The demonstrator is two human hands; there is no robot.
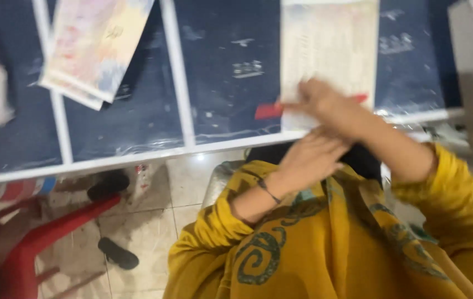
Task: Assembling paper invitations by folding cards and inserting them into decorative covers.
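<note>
At counter edge: right hand (325, 102) pinches red pen (269, 111) over paper sheet (328, 50); left hand (308, 158) empty, loosely open. Pen looks light, rigid; mid-barrel hold suits.

Glass counter w/ white frame (178, 72), tiled floor (153, 232), red plastic chair (37, 243), dim light

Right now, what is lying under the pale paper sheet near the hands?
Under the pale paper sheet lies the dark blue table top, and a red strip pokes out at its lower edge. The right hand covers the sheet's bottom part, so what is beneath there is hidden.
</note>
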